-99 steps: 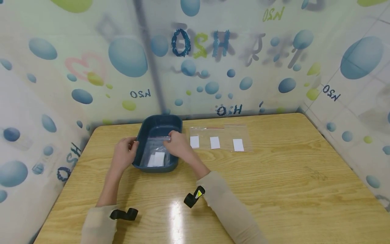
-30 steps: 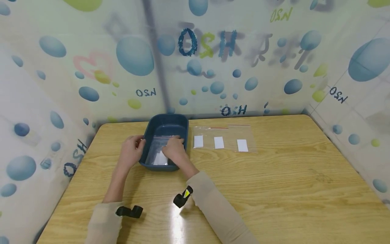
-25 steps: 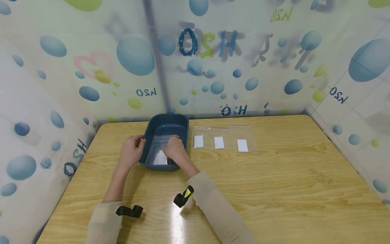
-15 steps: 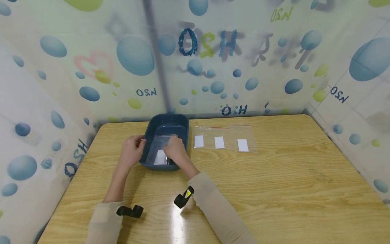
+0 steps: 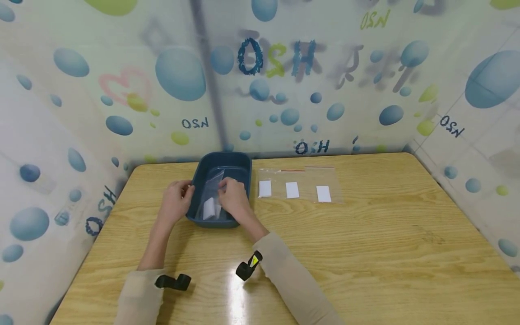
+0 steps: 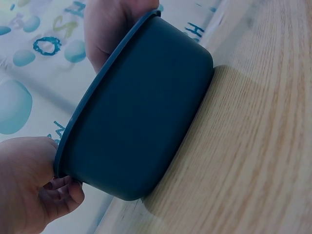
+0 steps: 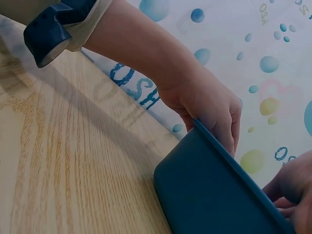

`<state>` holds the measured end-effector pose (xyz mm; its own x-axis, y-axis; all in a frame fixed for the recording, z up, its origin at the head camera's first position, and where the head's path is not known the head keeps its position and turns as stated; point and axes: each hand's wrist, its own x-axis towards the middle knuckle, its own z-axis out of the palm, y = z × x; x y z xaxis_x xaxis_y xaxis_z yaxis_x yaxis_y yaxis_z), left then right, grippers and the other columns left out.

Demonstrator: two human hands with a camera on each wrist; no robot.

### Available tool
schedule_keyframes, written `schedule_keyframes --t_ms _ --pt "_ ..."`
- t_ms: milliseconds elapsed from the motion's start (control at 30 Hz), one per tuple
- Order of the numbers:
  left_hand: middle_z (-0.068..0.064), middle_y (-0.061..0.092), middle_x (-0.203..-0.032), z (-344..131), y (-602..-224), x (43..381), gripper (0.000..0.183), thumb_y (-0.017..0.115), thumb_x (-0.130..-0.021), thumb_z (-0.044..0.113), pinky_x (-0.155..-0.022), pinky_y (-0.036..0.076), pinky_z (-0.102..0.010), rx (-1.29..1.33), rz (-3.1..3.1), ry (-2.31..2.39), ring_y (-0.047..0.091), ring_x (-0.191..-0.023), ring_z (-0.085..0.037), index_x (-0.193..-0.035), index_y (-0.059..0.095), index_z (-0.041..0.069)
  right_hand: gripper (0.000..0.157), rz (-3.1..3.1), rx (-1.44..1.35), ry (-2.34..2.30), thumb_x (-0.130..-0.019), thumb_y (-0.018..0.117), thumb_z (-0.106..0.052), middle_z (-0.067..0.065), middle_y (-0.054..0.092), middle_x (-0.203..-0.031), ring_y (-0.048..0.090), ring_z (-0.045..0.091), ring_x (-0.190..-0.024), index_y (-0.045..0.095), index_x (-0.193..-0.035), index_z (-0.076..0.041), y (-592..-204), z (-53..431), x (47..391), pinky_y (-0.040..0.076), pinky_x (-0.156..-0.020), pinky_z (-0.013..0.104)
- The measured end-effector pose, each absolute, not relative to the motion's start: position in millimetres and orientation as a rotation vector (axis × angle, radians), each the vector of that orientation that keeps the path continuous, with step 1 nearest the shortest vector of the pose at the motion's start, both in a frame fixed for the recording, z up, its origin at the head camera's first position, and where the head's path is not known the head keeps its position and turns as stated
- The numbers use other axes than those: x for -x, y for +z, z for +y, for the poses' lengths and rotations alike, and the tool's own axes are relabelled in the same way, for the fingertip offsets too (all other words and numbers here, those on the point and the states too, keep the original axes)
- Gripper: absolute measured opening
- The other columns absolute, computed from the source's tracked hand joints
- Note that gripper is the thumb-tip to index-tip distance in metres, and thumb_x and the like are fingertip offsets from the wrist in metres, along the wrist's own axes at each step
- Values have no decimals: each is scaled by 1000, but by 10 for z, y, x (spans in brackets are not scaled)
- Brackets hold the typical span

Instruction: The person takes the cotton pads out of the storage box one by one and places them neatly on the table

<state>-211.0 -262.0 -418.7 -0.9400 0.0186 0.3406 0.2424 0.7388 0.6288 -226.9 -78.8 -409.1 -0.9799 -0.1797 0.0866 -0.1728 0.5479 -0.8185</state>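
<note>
A dark blue plastic bin (image 5: 213, 224) stands at the back left of the table. My left hand (image 5: 174, 198) holds its left rim, and in the left wrist view the fingers of that hand (image 6: 27, 180) curl under the rim. Inside the bin, my right hand (image 5: 234, 198) pinches the right side of a clear zip bag (image 5: 212, 186), which is tilted up and creased. A white rectangular piece (image 5: 209, 208) shows through the lower part of that bag. The bin wall (image 6: 136, 107) hides the bag in both wrist views.
Several clear zip bags lie flat in an overlapping row right of the bin, with a white card at the left (image 5: 265, 188), one in the middle (image 5: 292, 190) and one at the right (image 5: 323, 193). A patterned wall covering (image 5: 284, 104) rises behind the wooden table (image 5: 365, 243).
My right hand has raised and turned the right side of the zip bag, which lay flatter in the bin before. The left hand has stayed at the rim.
</note>
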Motion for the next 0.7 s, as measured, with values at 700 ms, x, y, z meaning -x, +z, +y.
schedule_keyframes --t_ms 700 --pt "-24 59 -92 -2622 -4216 2114 28 54 -102 3 -70 45 -43 182 -2644 -996 54 -81 -34 -120 63 -17 12 2600 551 -1840 -100 64 -7 8 70 -76 62 13 -53 71 -105 0 -4067 -615 2208 50 -50 22"
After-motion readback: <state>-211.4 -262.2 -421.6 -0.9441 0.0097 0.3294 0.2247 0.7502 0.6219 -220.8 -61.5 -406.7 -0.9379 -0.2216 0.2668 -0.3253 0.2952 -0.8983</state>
